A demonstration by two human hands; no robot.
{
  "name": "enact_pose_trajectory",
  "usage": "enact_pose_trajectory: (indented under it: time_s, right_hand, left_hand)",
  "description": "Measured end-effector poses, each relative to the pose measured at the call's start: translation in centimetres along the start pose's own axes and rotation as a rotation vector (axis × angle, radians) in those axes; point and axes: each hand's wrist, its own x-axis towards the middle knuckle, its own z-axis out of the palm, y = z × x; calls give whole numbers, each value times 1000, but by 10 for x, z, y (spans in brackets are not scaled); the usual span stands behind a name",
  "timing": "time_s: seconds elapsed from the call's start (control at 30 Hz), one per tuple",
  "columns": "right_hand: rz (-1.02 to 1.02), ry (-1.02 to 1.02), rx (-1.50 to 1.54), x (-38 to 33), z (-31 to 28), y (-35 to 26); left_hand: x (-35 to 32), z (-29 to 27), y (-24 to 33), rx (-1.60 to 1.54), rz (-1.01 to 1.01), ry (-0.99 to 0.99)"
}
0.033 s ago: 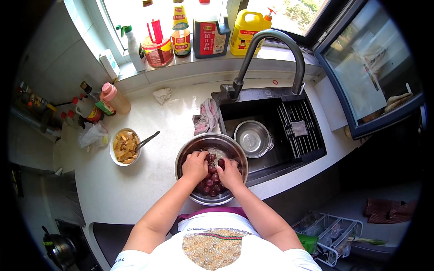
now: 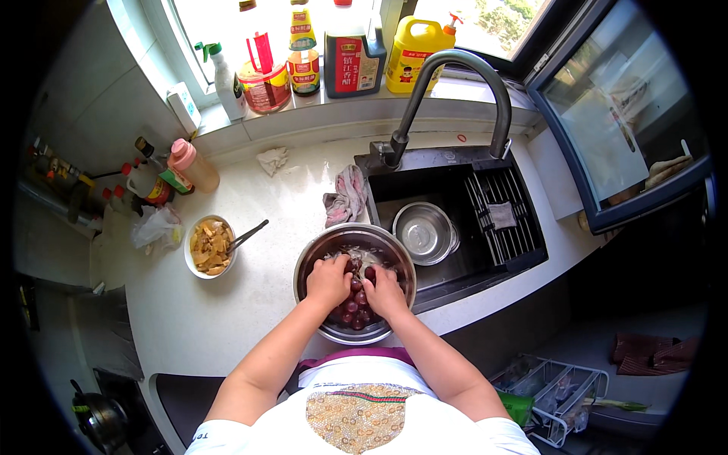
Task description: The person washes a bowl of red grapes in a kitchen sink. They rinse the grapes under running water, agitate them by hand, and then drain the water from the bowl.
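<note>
A large steel bowl (image 2: pixel 410 265) stands on the counter in front of me, beside the sink's left edge. Dark red grapes (image 2: pixel 359 297) lie in it with what looks like water. My left hand (image 2: pixel 328 282) reaches in from the left, its fingers curled round grapes near the middle. Opposite it, my right hand (image 2: pixel 386 293) is closed on grapes at the bunch's right side, thumb toward the centre. Both hands' fingertips are partly hidden among the fruit.
A black sink (image 2: pixel 447 284) holds a small steel basin (image 2: pixel 425 233), under a tall dark faucet (image 2: pixel 497 98). A crumpled cloth (image 2: pixel 346 196) lies by the sink. Leftward stands a white bowl of food (image 2: pixel 211 248) with a utensil. Several bottles and jugs line the sill; an open window (image 2: pixel 618 114) juts in at right.
</note>
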Motion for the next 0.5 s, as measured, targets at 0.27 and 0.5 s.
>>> enact_pose_trajectory:
  time_s: [0.27, 0.5]
  right_hand:
    - [-103, 46, 213, 12, -6, 11]
    - [169, -357, 119, 13, -16, -6]
  left_hand:
    - [6, 2, -23, -326, -11, 12]
    - [3, -7, -12, -31, -157, -201]
